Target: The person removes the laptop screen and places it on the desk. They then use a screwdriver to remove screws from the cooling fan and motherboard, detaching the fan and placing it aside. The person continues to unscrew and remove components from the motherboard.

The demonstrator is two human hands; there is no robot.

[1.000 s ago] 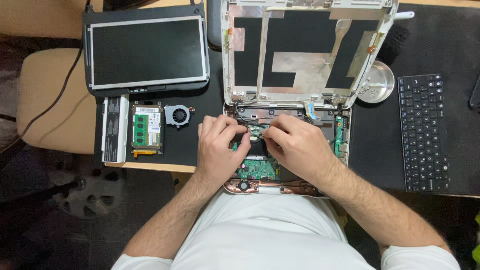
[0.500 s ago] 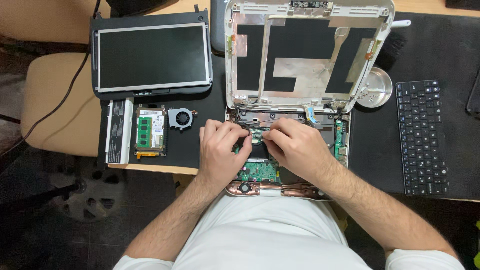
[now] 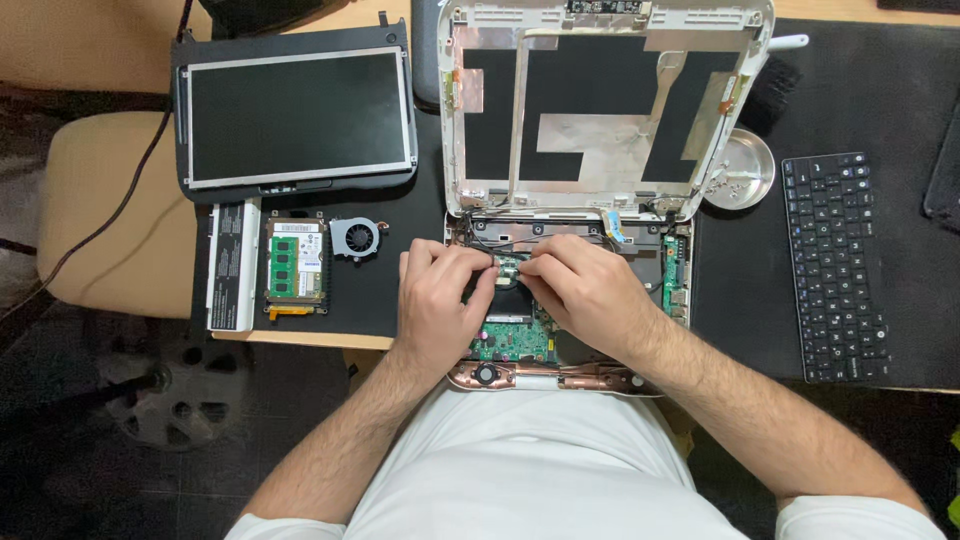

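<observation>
I've got my left hand (image 3: 437,300) and right hand (image 3: 590,290) over the opened laptop (image 3: 560,330) mid-surface, fingers pinched together, seemingly on a small part (image 3: 508,266) between them.

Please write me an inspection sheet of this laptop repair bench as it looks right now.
Surface: black mat on a wooden table.
Job's things: opened laptop base, green circuit board exposed; bare lid shell stands open behind it.
Clutter: removed screen panel, white battery, memory module on a drive, small fan, metal dish, loose black keyboard.
Hands: left hand and right hand, fingertips together on a small part inside the base.
Cables: black wires along the hinge; dark cord at the left.
Surroundings: beige chair seat, dark floor.
</observation>
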